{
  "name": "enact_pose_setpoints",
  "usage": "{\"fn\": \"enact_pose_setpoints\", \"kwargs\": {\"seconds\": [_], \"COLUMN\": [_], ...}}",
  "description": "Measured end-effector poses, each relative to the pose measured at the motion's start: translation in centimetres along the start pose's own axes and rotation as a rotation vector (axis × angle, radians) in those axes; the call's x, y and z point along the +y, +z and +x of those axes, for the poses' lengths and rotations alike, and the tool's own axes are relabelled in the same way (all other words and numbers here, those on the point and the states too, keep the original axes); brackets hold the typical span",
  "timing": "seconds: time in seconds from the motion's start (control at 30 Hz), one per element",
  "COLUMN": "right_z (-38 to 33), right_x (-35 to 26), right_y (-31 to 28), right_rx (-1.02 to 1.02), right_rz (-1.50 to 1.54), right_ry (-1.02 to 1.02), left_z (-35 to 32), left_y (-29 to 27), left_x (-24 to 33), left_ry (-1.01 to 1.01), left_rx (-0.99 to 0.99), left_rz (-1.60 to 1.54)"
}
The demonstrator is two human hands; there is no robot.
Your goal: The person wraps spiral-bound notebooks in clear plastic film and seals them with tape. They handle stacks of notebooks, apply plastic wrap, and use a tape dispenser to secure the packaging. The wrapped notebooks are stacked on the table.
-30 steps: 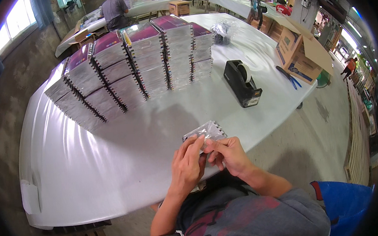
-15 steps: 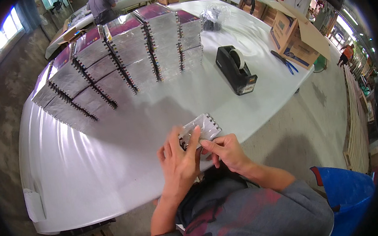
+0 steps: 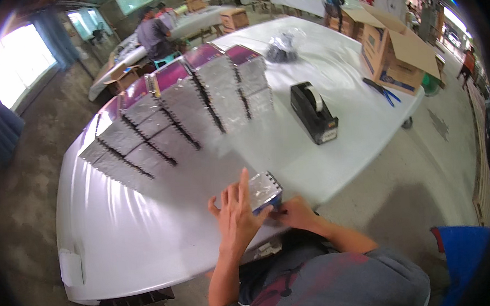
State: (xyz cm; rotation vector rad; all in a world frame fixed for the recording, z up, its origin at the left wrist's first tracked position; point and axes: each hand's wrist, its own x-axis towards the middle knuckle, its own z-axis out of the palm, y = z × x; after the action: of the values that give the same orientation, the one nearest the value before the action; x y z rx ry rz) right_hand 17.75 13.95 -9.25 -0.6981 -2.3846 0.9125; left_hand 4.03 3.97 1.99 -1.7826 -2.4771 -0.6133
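Both hands meet at a small spiral notebook [image 3: 263, 190]: left hand [image 3: 236, 212] lies flat, fingers spread; right hand [image 3: 294, 213] pinches its near edge.

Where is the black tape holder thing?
In the head view, the black tape dispenser stands on the white table, right of the stacks of spiral-bound notebooks and left of the open cardboard box, beyond the hands.

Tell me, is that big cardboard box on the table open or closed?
Open. The cardboard box at the table's far right corner has its top flaps folded up and outward. What is inside cannot be seen.
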Motion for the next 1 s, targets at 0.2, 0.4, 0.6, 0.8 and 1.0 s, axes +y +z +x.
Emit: {"fn": "enact_pose_setpoints", "kwargs": {"seconds": [0.2,0.4,0.6,0.8,1.0], "right_z": [0.2,0.4,0.8,1.0,1.8], "right_x": [2.4,3.9,3.5,4.1,1.3], "right_y": [-0.9,-1.2,-0.4,-0.3,-0.5], "right_rx": [0.211,0.447,0.433,0.388,0.396], "right_rz": [0.152,0.588,0.474,0.085,-0.04], "right_ry": [-0.333,0.215,0.24,0.153,0.181], "left_z": [-4.6,-13.5,-13.7,-13.8,-13.3], "left_y": [-2.1,-0.8,3.3,2.6,2.7], "left_x": [-6.8,-15.6,-16.2,-15.4,-16.2], "left_ry": [-0.209,-0.473,-0.453,-0.389,-0.276], "left_rx": [0.19,0.313,0.405,0.278,0.229], "left_rz": [-0.328,-0.265,-0.348,-0.464,-0.41]}}
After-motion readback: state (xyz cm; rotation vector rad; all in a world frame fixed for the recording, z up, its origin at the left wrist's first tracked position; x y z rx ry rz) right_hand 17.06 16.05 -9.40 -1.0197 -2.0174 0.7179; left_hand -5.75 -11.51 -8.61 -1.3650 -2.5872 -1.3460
